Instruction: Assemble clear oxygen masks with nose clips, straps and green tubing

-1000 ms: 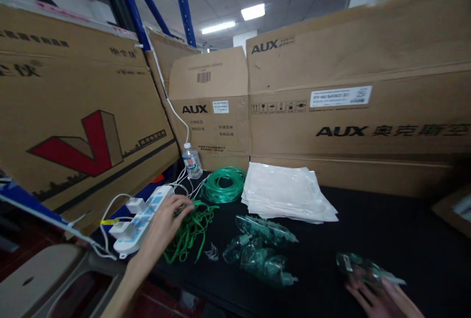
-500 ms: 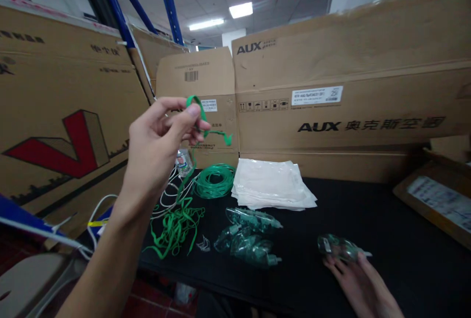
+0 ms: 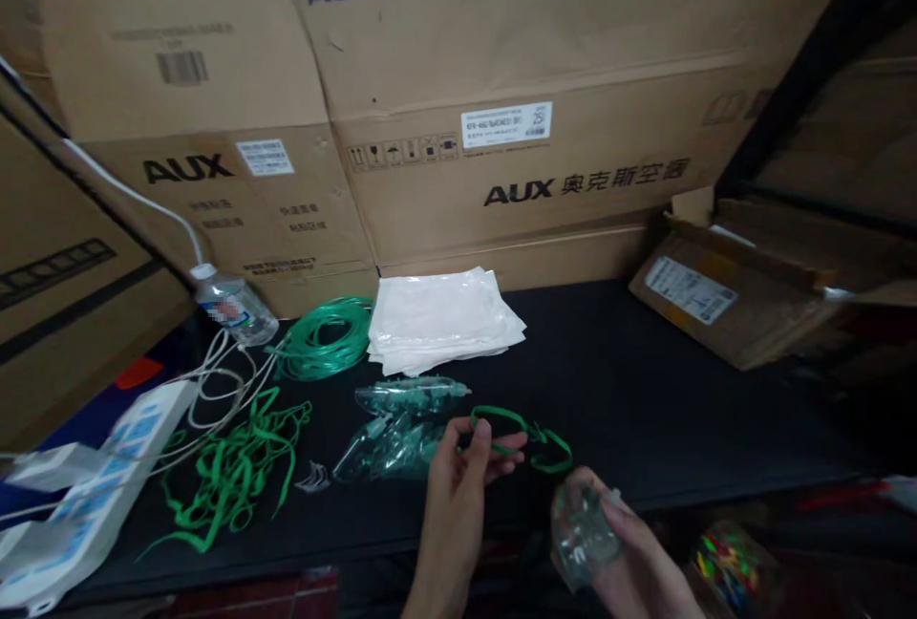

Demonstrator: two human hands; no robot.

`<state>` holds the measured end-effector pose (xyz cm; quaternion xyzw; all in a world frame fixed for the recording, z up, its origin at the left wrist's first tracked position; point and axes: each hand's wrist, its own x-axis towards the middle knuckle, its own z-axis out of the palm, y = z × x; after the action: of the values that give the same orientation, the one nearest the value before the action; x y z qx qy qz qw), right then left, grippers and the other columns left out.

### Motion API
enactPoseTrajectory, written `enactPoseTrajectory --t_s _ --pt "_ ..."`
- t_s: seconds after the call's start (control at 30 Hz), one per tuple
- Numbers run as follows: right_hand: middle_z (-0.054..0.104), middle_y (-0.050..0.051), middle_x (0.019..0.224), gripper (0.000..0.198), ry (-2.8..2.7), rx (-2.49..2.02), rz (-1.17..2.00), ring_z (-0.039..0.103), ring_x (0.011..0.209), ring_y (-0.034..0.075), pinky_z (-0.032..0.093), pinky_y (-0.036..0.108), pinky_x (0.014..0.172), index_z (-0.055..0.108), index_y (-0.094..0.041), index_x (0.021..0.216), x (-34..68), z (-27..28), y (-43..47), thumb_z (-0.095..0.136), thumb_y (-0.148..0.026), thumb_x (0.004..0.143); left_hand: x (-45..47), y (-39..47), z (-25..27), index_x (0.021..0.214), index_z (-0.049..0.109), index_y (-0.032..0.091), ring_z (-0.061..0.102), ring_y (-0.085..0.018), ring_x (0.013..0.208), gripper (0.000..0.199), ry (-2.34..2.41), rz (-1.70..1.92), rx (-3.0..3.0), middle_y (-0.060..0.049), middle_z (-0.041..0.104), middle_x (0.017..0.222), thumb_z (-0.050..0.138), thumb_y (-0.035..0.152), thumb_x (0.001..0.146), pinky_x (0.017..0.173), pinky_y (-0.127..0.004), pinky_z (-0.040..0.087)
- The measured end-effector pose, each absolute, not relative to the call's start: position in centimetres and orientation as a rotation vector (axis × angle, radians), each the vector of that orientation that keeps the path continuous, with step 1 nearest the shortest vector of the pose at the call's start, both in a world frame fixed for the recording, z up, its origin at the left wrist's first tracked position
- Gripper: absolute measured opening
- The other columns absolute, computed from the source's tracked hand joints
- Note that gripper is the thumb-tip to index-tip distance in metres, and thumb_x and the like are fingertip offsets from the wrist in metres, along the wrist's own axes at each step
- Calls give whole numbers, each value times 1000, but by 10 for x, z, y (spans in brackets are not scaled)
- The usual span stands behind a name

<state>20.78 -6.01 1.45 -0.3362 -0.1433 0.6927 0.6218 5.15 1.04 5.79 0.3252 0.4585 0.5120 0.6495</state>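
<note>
My left hand (image 3: 469, 466) pinches a green elastic strap (image 3: 551, 452), whose loose end curls off to the right. In my right hand (image 3: 637, 552) is a clear greenish oxygen mask (image 3: 584, 533), held at the table's front edge, close to the strap but apart from it. More clear green masks (image 3: 412, 396) lie on the black table just beyond my left hand. A tangle of green straps (image 3: 236, 471) sits to the left, with small thin metal strips (image 3: 312, 478) beside it.
Behind the masks lie a coil of green tubing (image 3: 326, 337) and a stack of white pouches (image 3: 440, 318). A plastic bottle (image 3: 235, 306), white cables and a power strip (image 3: 107, 495) stand at left. Cardboard (image 3: 573, 46) walls the back; an open carton (image 3: 723, 285) is at right.
My left hand has come down and right with the strap, toward my right hand. The mask has been lifted off the table in my right hand. The view has tilted down and turned right.
</note>
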Motion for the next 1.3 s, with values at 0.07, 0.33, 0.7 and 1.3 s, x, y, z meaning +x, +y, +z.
enactPoseTrajectory --t_s 0.07,0.33,0.7,1.3 --pt "65 3 78 31 -399 -750 1628 61 71 16 49 27 67 72 -19 85 201 18 -58 84 -47 78 50 9 54 88 61 20 78 -23 80 45 1078 1141 767 -15 84 90 75 62 84 76 -32 56" --pt "64 1 70 22 -487 -691 1639 65 63 19 48 30 61 63 -21 87 188 14 -50 71 -41 85 41 6 41 89 62 20 76 -22 76 51 1105 1114 635 -10 83 83 84 64 73 77 -31 57" --pt "73 14 118 47 -517 -835 1450 63 62 15 47 29 57 69 -22 129 182 14 -47 67 -50 90 39 -4 34 91 69 21 75 -26 89 44 1140 1086 757 -8 82 86 79 62 80 83 -33 52" --pt "66 1 77 40 -1302 -1189 1187 60 72 22 40 35 73 59 -21 131 227 26 -35 49 -42 98 -2 17 54 121 74 31 69 -22 116 24 1232 983 2109 -5 74 125 61 31 101 99 -37 57"
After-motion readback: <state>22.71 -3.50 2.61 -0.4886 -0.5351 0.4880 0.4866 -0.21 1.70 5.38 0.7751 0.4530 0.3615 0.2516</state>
